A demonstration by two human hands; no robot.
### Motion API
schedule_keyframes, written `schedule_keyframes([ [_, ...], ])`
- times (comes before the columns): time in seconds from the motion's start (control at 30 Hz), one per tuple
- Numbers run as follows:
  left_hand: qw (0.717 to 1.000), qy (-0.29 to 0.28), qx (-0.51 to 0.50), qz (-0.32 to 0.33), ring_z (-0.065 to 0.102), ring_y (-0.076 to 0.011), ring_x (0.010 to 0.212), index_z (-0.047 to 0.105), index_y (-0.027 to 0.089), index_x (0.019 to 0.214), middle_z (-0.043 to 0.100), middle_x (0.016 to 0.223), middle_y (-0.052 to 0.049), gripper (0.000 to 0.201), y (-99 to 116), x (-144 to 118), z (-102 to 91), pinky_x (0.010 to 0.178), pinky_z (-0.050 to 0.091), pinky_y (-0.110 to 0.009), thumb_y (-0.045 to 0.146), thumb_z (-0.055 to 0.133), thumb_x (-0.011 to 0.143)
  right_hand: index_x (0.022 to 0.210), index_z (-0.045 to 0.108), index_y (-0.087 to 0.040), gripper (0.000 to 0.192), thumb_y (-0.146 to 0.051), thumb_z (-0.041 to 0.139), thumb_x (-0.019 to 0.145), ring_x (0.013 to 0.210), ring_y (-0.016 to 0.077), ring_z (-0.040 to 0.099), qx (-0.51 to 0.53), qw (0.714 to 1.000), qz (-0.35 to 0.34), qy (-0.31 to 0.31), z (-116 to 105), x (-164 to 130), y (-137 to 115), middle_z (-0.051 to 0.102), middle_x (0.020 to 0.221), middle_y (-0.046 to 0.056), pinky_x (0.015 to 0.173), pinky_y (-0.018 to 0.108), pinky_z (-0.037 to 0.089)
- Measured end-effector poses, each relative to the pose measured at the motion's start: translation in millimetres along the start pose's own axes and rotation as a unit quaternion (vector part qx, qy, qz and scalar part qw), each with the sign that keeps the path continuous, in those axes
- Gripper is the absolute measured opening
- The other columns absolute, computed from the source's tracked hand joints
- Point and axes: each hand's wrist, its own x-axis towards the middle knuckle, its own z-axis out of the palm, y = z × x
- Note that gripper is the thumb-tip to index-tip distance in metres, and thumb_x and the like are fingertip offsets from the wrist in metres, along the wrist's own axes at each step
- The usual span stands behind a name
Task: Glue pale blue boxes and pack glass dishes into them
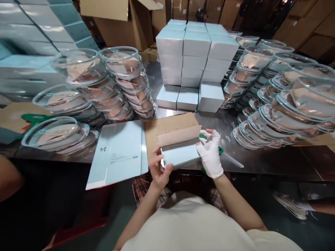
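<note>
A pale blue carton box with its brown inner flap raised sits at the near edge of the steel table. My bare left hand grips its left end. My right hand, in a white glove, holds its right end. Under the box lies a brown cardboard sheet. A green-handled tool lies just behind my right hand.
A flat, unfolded blue carton lies left of the box. Stacks of glass dishes stand left and glass dishes right. Closed blue boxes are piled at centre back. Brown shipping cartons stand behind.
</note>
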Motion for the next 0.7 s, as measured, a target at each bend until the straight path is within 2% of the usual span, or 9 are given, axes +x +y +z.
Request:
schedule_keyframes([
  [0.07, 0.998, -0.017, 0.019, 0.048, 0.064, -0.0260, 0.124, 0.076, 0.022, 0.099, 0.064, 0.125, -0.012, 0.045, -3, 4, -5.3, 0.106, 0.052, -0.040, 0.066, 0.067, 0.093, 0.134, 0.047, -0.027, 0.045, -0.050, 0.054, 0.096, 0.109, 0.0223, 0.072, -0.107, 0.994, 0.022, -0.018, -22, -6, -3, 0.065, 0.138, 0.013, 0.092, 0.036, 0.059],
  [0.13, 0.996, -0.052, 0.047, 0.055, 0.065, -0.0259, 0.120, 0.080, 0.021, 0.092, 0.065, 0.119, -0.012, 0.058, -8, 10, -12.6, 0.103, 0.054, -0.037, 0.076, 0.066, 0.087, 0.113, 0.064, -0.025, 0.042, -0.060, 0.043, 0.101, 0.099, 0.0273, 0.074, -0.258, 0.964, 0.060, -0.003, -49, -16, -4, 0.075, 0.113, 0.013, 0.089, 0.041, 0.059],
  [0.23, 0.991, -0.094, 0.079, 0.059, 0.065, -0.0283, 0.116, 0.081, 0.020, 0.091, 0.067, 0.105, -0.011, 0.074, -15, 18, -20.1, 0.102, 0.054, -0.040, 0.090, 0.066, 0.072, 0.081, 0.068, -0.024, 0.058, -0.072, 0.040, 0.098, 0.088, 0.0366, 0.075, -0.458, 0.868, 0.191, -0.008, -78, -27, 4, 0.075, 0.084, 0.015, 0.083, 0.049, 0.057],
  [0.3, 0.987, -0.107, 0.091, 0.081, 0.065, -0.0288, 0.112, 0.080, 0.021, 0.092, 0.068, 0.094, -0.009, 0.069, -19, 20, -19.8, 0.104, 0.052, -0.043, 0.086, 0.073, 0.070, 0.089, 0.071, -0.023, 0.060, -0.078, 0.049, 0.090, 0.090, 0.0410, 0.077, -0.526, 0.804, 0.275, -0.037, -81, -28, 14, 0.078, 0.090, 0.019, 0.081, 0.051, 0.057],
  [0.33, 0.985, -0.111, 0.089, 0.095, 0.065, -0.0279, 0.107, 0.079, 0.022, 0.094, 0.069, 0.091, -0.007, 0.062, -21, 21, -18.1, 0.104, 0.051, -0.045, 0.081, 0.076, 0.073, 0.095, 0.072, -0.022, 0.059, -0.078, 0.056, 0.086, 0.093, 0.0420, 0.077, -0.535, 0.790, 0.297, -0.043, -79, -27, 21, 0.079, 0.096, 0.020, 0.081, 0.051, 0.058],
  [0.43, 0.985, -0.107, 0.050, 0.126, 0.065, -0.0243, 0.094, 0.075, 0.024, 0.101, 0.070, 0.090, -0.005, 0.042, -21, 21, -10.6, 0.099, 0.051, -0.045, 0.063, 0.078, 0.085, 0.086, 0.071, -0.021, 0.042, -0.057, 0.082, 0.066, 0.094, 0.0412, 0.077, -0.401, 0.867, 0.296, 0.015, -74, -19, 39, 0.079, 0.090, 0.018, 0.079, 0.045, 0.058],
  [0.5, 0.986, -0.080, 0.040, 0.140, 0.065, -0.0247, 0.093, 0.073, 0.023, 0.098, 0.069, 0.090, -0.005, 0.038, -14, 19, -8.3, 0.092, 0.053, -0.044, 0.060, 0.075, 0.088, 0.070, 0.065, -0.023, 0.029, -0.045, 0.083, 0.061, 0.083, 0.0361, 0.077, -0.266, 0.918, 0.288, 0.048, -74, -16, 47, 0.076, 0.074, 0.013, 0.071, 0.041, 0.059],
  [0.6, 0.991, -0.013, 0.072, 0.111, 0.067, -0.0262, 0.097, 0.072, 0.022, 0.095, 0.069, 0.089, -0.005, 0.038, 6, 12, -13.9, 0.090, 0.054, -0.043, 0.060, 0.073, 0.088, 0.064, 0.057, -0.024, 0.032, -0.051, 0.075, 0.066, 0.058, 0.0261, 0.068, -0.152, 0.946, 0.278, 0.062, -76, -20, 49, 0.070, 0.060, 0.008, 0.054, 0.037, 0.055],
  [0.7, 0.998, -0.001, 0.061, 0.000, 0.069, -0.0254, 0.103, 0.074, 0.023, 0.102, 0.073, 0.100, -0.006, 0.032, 29, 1, -23.2, 0.093, 0.055, -0.040, 0.053, 0.073, 0.091, 0.071, 0.056, -0.024, 0.038, -0.060, 0.070, 0.070, 0.050, 0.0202, 0.061, -0.092, 0.959, 0.249, 0.102, -74, -28, 39, 0.072, 0.065, 0.006, 0.047, 0.033, 0.051],
])
